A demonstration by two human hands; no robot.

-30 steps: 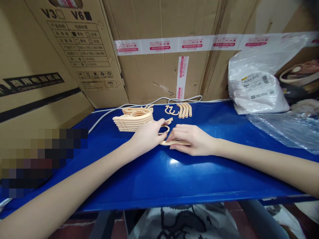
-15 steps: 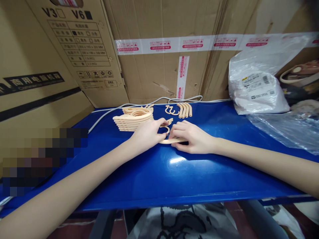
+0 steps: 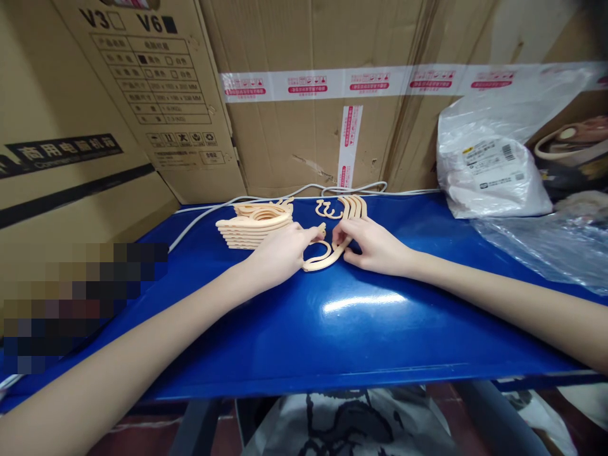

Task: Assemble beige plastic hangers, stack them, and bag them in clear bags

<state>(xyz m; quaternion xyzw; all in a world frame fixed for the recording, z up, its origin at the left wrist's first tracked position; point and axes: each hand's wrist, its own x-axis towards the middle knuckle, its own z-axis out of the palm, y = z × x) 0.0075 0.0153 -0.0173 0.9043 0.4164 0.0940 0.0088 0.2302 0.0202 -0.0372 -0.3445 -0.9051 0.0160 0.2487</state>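
Since the curved cream piece (image 3: 323, 265), on the counter (image 3: 266, 342) at four o'clock from the stack (image 3: 254, 232), looks light and stiff, its ends suit the closed, pinching grip left hand (image 3: 280, 251) and right hand (image 3: 376, 246) have there.

In moderate light, white glare (image 3: 363, 303) streaks the blue table (image 3: 266, 342), small print on the carton (image 3: 223, 174) behind it blurs, and coarse pixelation (image 3: 85, 310) covers part of the table's left end.

Your left grip (image 3: 281, 254) and right grip (image 3: 375, 247) both pinch a curved cream piece (image 3: 325, 263) over the blue tabletop (image 3: 275, 345); a cream stack (image 3: 244, 232) sits beyond your left, curved bars (image 3: 354, 206) behind.
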